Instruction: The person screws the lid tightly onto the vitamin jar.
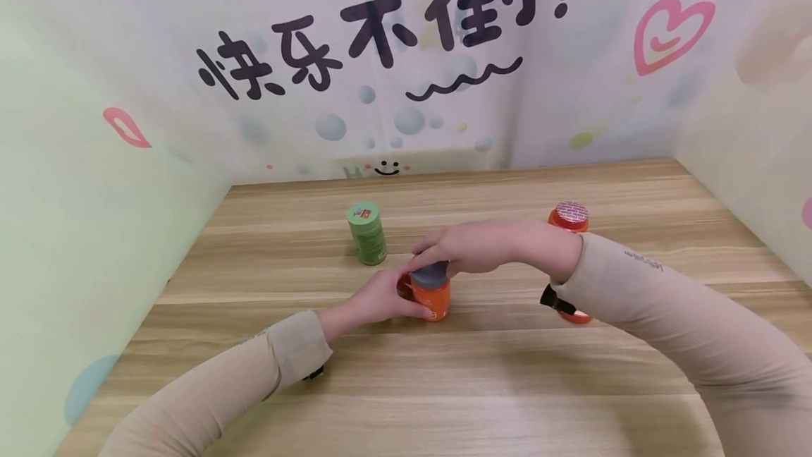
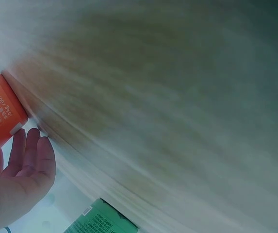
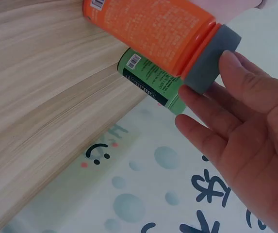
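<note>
Jar (image 1: pixel 434 302), orange | left hand (image 1: pixel 379 297) grips it | right fingers (image 3: pixel 209 109) pinch lid (image 3: pixel 212 59)

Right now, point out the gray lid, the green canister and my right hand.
Gray lid (image 3: pixel 212 59), right wrist view: its side.
Green canister (image 1: pixel 369 238), head view: its body.
Right hand (image 1: pixel 477 246), head view: back of hand.

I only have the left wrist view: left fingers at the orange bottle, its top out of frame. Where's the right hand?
Observer: At the bottle's top. The right hand pinches the grey lid of the orange bottle between thumb and fingers.
Operator: Got it. The green canister is cut off for me too. Is its top covered?
Observer: Yes. In the head view the green canister has a pale green lid on.
</note>
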{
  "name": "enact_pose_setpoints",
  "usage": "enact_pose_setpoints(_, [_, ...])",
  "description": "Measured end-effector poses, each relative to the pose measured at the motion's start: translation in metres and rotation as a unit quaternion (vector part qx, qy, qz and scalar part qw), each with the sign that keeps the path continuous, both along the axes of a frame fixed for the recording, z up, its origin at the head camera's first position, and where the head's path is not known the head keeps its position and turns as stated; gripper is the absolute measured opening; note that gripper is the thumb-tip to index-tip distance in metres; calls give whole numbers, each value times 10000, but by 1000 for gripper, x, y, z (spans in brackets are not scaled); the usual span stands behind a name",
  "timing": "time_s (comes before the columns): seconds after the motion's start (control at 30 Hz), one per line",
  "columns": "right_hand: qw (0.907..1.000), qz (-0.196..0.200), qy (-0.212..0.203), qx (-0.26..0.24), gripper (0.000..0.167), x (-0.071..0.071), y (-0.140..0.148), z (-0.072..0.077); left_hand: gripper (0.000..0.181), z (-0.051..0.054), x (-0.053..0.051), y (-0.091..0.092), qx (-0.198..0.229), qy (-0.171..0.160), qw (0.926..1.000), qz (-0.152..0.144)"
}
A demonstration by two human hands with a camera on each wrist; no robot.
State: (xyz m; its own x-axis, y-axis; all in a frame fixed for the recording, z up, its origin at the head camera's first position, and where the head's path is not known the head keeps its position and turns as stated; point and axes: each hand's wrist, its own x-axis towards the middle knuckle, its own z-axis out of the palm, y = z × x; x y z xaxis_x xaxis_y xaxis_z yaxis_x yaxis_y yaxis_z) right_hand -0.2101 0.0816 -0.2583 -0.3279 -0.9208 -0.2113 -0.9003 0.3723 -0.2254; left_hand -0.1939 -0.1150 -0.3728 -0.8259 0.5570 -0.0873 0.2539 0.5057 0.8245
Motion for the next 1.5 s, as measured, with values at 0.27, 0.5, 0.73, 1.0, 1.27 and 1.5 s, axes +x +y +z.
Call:
enact_pose_setpoints(0.27, [9994, -228, 28, 273, 53, 4, -3, 1, 61, 0, 1, 0, 22, 8, 10000, 12])
enact_pose_setpoints(0.5, [9936, -908, 167, 657, 47, 9, -12, 2, 60, 0, 0, 0, 42, 18, 10000, -41])
enact_pose_setpoints(0.73, [9870, -1423, 574, 490, 43, 11, -18, -5, 58, 0, 0, 0, 75, -22, 9999, -70])
enact_pose_setpoints(1.0, [9798, -1778, 863, 291, 41, 13, -23, -9, 59, 0, 0, 0, 79, -70, 9999, 16])
enact_pose_setpoints(1.27, [9735, -1916, 1213, 289, 41, 14, -26, -15, 58, 0, 0, 1, 35, -93, 10000, 6])
enact_pose_setpoints(1.5, [9696, -2138, 1188, 62, 42, 13, -25, -21, 58, -1, 0, 1, 1, -79, 10000, 19])
